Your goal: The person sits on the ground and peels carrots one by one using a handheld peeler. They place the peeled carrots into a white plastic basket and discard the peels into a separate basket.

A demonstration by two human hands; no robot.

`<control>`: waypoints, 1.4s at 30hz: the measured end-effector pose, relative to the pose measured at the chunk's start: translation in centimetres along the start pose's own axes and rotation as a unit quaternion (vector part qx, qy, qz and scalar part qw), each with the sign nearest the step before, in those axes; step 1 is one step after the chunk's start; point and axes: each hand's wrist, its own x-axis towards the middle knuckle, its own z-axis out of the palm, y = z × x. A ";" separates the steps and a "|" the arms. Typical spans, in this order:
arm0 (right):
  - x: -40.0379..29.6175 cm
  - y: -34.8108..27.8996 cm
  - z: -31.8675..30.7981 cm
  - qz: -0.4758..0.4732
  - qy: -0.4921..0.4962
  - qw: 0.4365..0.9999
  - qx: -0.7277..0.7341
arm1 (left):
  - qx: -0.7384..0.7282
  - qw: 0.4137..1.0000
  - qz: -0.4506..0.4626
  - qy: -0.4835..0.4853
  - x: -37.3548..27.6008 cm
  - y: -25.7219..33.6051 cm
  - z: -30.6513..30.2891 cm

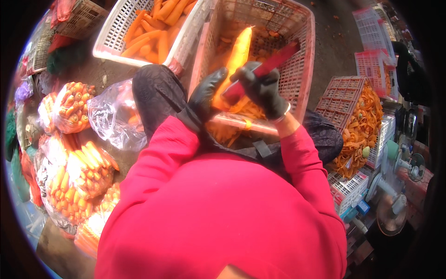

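My left hand [208, 92], in a black glove, grips the thick lower end of a large carrot [239, 50] that points up and away. Closed on a red-handled tool, probably a peeler [275, 60], my right hand [261, 89] wears a black glove too; motion blurs the tool, and its blade cannot be made out. The tool crosses over the carrot. Both hands are above the near part of a pinkish plastic crate [308, 66], which holds orange peelings [249, 110].
A white crate [139, 63] of carrots stands at the upper left. Bagged carrots [75, 108] and a clear plastic bag [111, 115] lie left of my knee. On the right are a tipped crate [339, 99], heaped peelings [359, 129], a white basket [348, 188] and fans [397, 202].
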 end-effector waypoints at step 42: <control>7.1 3.6 -7.6 -0.034 0.182 0.919 -0.347 | -0.313 0.925 -0.205 -0.071 -1.2 4.6 0.8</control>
